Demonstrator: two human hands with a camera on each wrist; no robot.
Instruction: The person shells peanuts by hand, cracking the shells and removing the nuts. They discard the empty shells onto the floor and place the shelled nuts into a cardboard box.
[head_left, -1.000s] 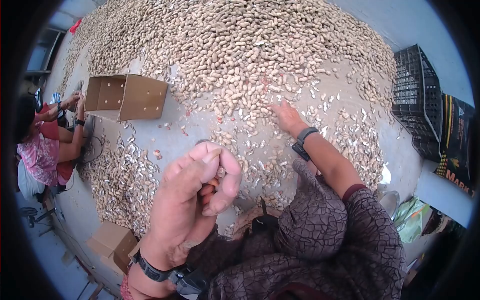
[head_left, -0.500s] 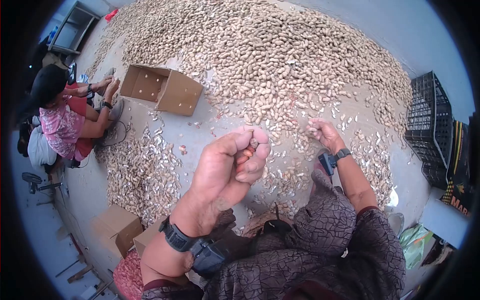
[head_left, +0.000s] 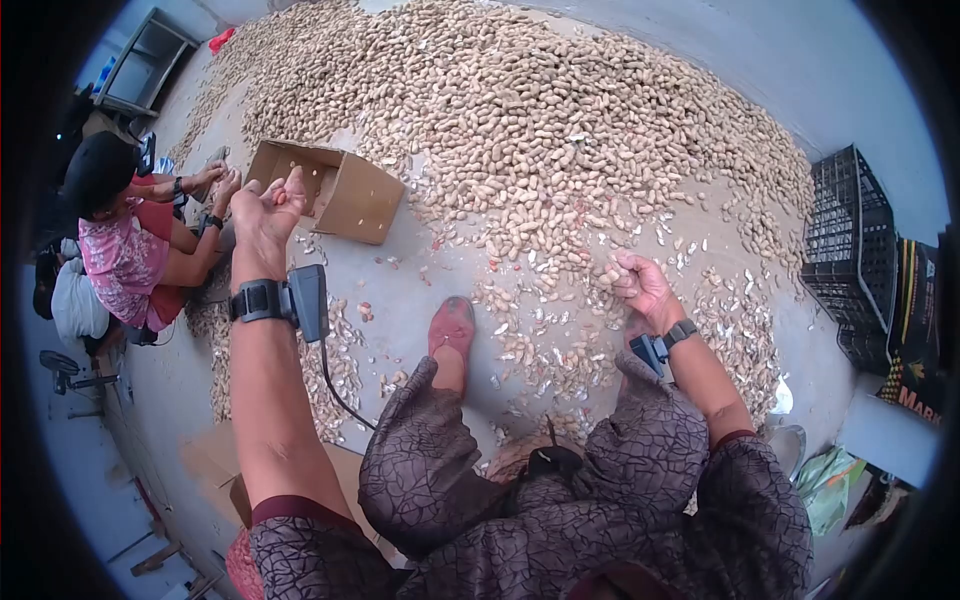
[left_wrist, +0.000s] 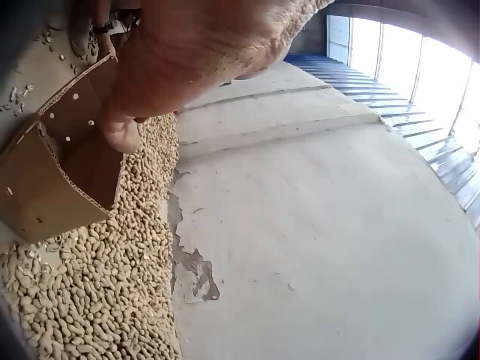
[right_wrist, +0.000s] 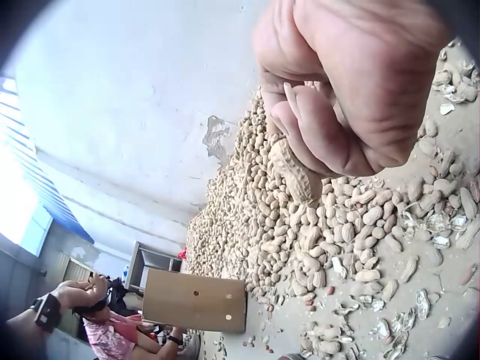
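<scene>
My left hand (head_left: pixel 266 215) reaches over to the open side of a cardboard box (head_left: pixel 362 200), its fingers spread apart. Reddish peanut kernels (head_left: pixel 280 197) show among those fingers. In the left wrist view, the fingertips overlap the box's opening (left_wrist: pixel 79 142). My right hand (head_left: pixel 645 285) holds an unshelled peanut (right_wrist: pixel 295 174) between thumb and curled fingers, close above the floor. A large heap of unshelled peanuts (head_left: pixel 520 110) spreads beyond both hands, its near edge just past the right hand.
Broken shells (head_left: pixel 560 345) litter the floor around my feet. At the left, another person (head_left: pixel 140 230) sits beside the box. A black plastic crate (head_left: pixel 850 250) and a dark printed sack (head_left: pixel 915 330) stand at the right. Another cardboard box (head_left: pixel 215 460) lies at lower left.
My left hand has swung forward and left from in front of me to the box, and its curled fingers have loosened. The right hand has come back from the heap with a peanut.
</scene>
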